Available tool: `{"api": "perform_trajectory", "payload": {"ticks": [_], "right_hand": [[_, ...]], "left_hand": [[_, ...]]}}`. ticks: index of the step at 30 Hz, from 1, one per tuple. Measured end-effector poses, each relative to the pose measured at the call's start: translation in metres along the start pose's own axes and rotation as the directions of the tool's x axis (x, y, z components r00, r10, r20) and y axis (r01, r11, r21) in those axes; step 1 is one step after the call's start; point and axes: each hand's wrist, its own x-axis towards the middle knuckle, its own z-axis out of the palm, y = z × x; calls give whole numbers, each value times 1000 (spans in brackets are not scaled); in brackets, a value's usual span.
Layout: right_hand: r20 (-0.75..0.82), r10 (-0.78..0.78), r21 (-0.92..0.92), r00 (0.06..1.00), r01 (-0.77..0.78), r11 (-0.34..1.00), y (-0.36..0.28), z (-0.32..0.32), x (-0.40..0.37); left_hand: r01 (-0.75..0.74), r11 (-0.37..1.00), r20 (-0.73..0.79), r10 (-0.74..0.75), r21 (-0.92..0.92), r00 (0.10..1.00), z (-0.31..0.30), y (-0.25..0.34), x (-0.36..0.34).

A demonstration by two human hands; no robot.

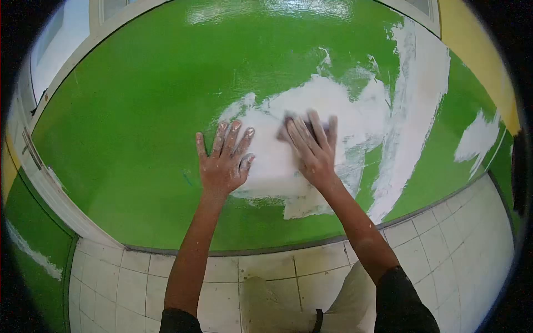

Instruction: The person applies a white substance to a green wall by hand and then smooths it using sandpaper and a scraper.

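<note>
Wall (139, 111): fills the view ahead.
Filler patch (277, 166): wall centre.
Left hand (222, 164): flat on the patch's left edge.
Right hand (313, 152): just beside the left hand, on the upper patch, over a pad (287, 122) pressed to the wall.
Filler streak (416, 111): right of the patch.
Tiles (266, 272): below the wall.
Frame (50, 183): far left.

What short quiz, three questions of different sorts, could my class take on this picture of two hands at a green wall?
1. True or false: the left hand lies flat on the green wall with its fingers spread.
2. Which hand presses the dark pad on the white patch? A. the left hand. B. the right hand.
3. Fill in: below the green wall runs a band of pale ____.

Key: 1 true; 2 B; 3 tiles.
</note>
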Motion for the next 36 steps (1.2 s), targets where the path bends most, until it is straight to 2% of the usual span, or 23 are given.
{"api": "perform_trajectory", "payload": {"ticks": [2,6,8,11,13,14,17,20,25,27,30,32,34,35,36], "right_hand": [[-37,-54,14,998,55,998,-2,4,20],[15,-138,41,990,137,990,24,7,-72],[55,-103,-55,993,106,993,31,6,-94],[31,-37,11,999,36,999,-1,3,-4],[-97,-14,87,995,23,996,-19,5,43],[-27,-12,85,1000,15,996,-17,1,39],[4,-25,33,1000,25,999,17,10,-57],[-7,-23,-55,1000,22,998,27,12,-102],[-139,90,65,986,-81,995,-22,14,26],[-104,70,50,992,-65,997,-8,14,-3],[-80,1,14,997,0,1000,22,17,-100],[30,6,-147,1000,-1,989,31,15,-122],[-87,54,57,995,-50,997,3,16,-53],[-95,51,133,994,-39,990,-8,16,-16],[-107,5,120,994,8,993,-16,18,17]], "left_hand": [[12,1000,32,-12,8,999,-1,1,-3],[4,1000,2,-4,-20,1000,0,-1,-3],[3,1000,-16,-4,-25,1000,1,-1,-4],[0,1000,-9,0,-6,1000,3,0,-1],[-32,999,-2,32,24,999,2,-2,-3],[-31,999,0,31,27,1000,3,-3,-2],[-36,999,-24,36,10,999,3,-2,-4],[-33,999,-27,33,9,999,3,-3,-3],[-35,999,-21,35,14,999,3,-1,-3],[-38,999,-24,38,10,999,2,-1,-2],[-41,999,-38,41,-11,998,3,-1,-5],[-40,999,-55,40,-8,998,2,-3,-2],[-47,999,-48,47,5,998,0,-1,-3],[-56,998,-44,57,5,997,1,-1,-2],[-55,998,-36,56,17,998,1,-2,-3]]}}
